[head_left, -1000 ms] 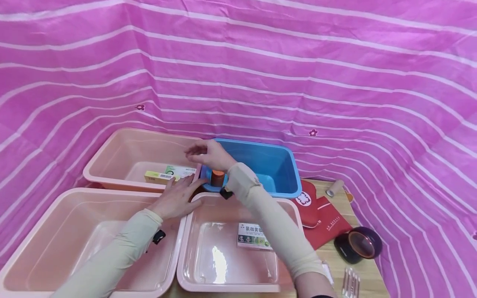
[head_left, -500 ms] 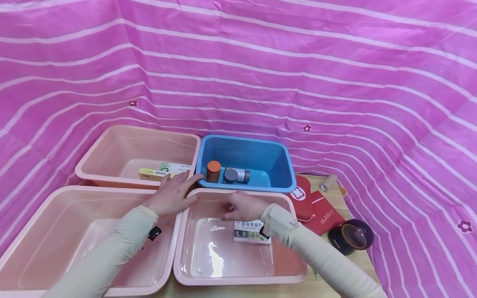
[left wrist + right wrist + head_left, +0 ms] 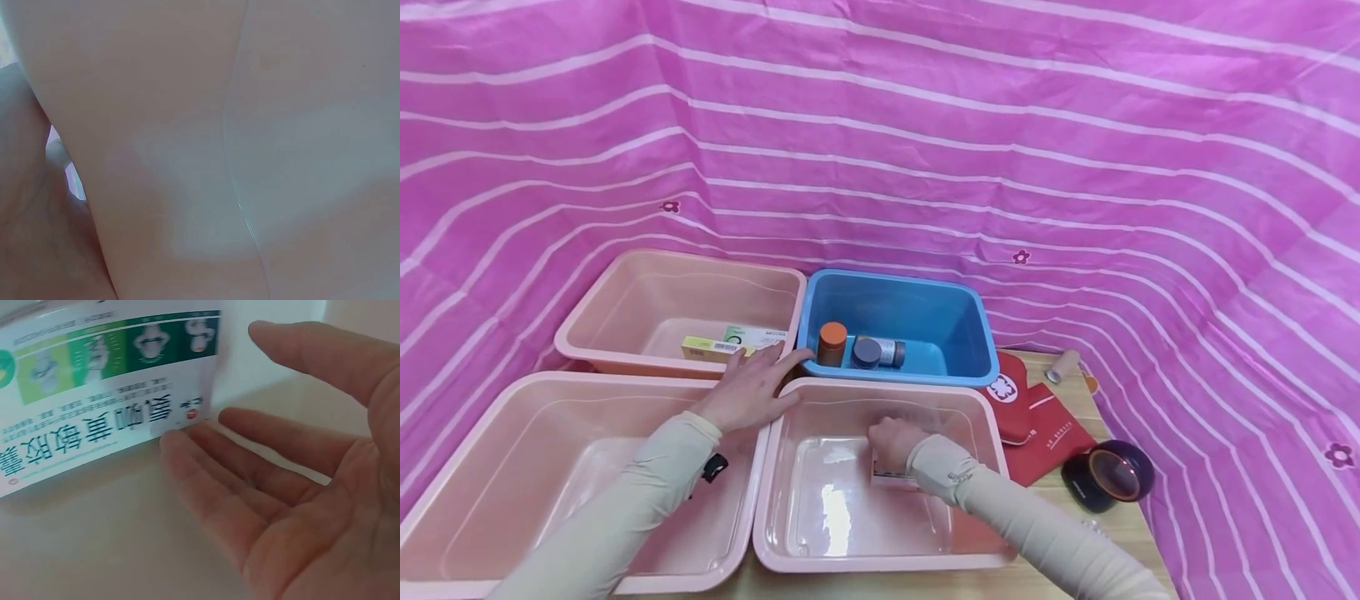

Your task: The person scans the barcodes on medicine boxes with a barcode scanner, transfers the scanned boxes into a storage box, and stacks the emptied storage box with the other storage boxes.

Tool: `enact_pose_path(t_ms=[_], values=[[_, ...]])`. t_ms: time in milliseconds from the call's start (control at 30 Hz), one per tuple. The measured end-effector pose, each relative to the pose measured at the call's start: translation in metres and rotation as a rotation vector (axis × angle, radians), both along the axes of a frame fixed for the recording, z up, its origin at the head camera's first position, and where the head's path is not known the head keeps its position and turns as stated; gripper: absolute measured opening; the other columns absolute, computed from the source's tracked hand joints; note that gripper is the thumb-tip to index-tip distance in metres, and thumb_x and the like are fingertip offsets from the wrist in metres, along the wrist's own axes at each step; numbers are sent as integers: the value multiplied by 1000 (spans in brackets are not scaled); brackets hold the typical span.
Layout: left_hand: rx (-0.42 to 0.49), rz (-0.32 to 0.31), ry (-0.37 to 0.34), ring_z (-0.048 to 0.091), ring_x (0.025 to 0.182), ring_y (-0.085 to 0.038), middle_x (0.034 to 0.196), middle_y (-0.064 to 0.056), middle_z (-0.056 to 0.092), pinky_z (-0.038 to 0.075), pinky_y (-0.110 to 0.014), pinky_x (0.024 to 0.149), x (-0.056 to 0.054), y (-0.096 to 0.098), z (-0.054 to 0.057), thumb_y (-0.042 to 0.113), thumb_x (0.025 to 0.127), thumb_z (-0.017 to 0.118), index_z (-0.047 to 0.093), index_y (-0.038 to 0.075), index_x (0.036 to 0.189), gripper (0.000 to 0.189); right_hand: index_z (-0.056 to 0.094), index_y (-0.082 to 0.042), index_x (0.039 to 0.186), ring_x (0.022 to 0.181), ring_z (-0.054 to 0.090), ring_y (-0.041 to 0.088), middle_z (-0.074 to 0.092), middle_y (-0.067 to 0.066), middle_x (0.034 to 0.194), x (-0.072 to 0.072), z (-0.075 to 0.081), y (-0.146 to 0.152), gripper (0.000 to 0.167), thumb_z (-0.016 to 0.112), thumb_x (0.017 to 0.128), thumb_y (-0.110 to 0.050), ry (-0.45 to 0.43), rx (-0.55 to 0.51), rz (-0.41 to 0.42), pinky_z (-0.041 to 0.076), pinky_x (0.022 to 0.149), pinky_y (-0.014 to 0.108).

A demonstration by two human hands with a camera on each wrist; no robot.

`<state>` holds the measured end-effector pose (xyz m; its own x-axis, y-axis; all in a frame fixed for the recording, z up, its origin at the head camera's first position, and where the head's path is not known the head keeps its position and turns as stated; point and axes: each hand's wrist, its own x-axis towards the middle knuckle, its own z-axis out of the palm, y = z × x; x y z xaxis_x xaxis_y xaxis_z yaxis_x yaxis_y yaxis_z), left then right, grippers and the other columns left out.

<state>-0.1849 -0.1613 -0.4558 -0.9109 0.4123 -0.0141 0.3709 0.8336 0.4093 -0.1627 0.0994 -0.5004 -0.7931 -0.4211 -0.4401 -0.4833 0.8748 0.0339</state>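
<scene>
My left hand [image 3: 752, 392] lies flat and open on the rims where the pink bins meet; the left wrist view shows only a pink bin wall [image 3: 250, 156] close up. My right hand [image 3: 895, 440] is down inside the near right pink bin [image 3: 790, 550], open. Its fingertips [image 3: 178, 440] touch the edge of a flat white and green medicine box [image 3: 106, 394] lying on the bin floor. The box [image 3: 887, 477] is mostly hidden under the hand in the head view. Beyond it stands a blue bin [image 3: 958, 333] with an orange-capped bottle [image 3: 832, 343] upright and a dark-lidded bottle [image 3: 871, 352] lying beside it.
The far left pink bin [image 3: 625, 292] holds a yellow-green box [image 3: 709, 347] and a white box [image 3: 758, 337]. The near left pink bin [image 3: 490, 433] holds nothing. A red pouch [image 3: 1026, 412], a dark round bowl [image 3: 1112, 477] and a cardboard roll [image 3: 1063, 365] lie right, before striped pink cloth.
My right hand has drawn back from the blue bin, leaving the orange-capped bottle standing there, and dropped into the near right bin onto the medicine box. The left hand has stayed put.
</scene>
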Motion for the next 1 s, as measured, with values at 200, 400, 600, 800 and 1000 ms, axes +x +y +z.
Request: enact_pose_path(t_ms=[200, 400, 600, 800, 1000], values=[[3, 5, -6, 34, 149, -48, 163, -22, 35, 7, -79, 117, -1, 1, 2, 49, 98, 63, 40, 26, 158, 68, 72, -21, 94, 61, 64, 10, 68, -4, 70, -4, -11, 5, 11, 78, 88, -14, 35, 57, -3, 57, 61, 25], [0, 1, -5, 35, 148, -48, 163, -23, 36, 9, -79, 117, -1, 1, 3, 49, 98, 63, 40, 26, 158, 68, 73, -23, 100, 67, 61, 9, 67, -7, 77, -1, -18, 7, 27, 88, 77, -18, -41, 5, -25, 57, 69, 23], [-5, 3, -9, 34, 149, -48, 163, -22, 36, 8, -79, 117, -1, 0, 2, 49, 98, 63, 39, 26, 158, 69, 71, -34, 105, 81, 61, 9, 67, -12, 88, 0, -25, 8, 40, 94, 73, -30, -102, -11, -23, 57, 84, 28], [-3, -1, -11, 34, 148, -48, 163, -22, 36, 8, -79, 117, -1, 0, 0, 49, 98, 63, 39, 27, 158, 68, 66, -36, 90, 87, 57, 11, 62, -12, 85, 8, -22, 8, 35, 94, 71, -28, -333, -123, -200, 48, 89, 36], [-2, 0, -5, 36, 148, -48, 163, -22, 36, 9, -79, 117, -2, 0, 0, 48, 98, 63, 40, 27, 158, 68, 73, -31, 85, 85, 59, 5, 65, -14, 83, 10, -11, 4, 23, 91, 76, -22, -421, -286, -125, 47, 88, 29]])
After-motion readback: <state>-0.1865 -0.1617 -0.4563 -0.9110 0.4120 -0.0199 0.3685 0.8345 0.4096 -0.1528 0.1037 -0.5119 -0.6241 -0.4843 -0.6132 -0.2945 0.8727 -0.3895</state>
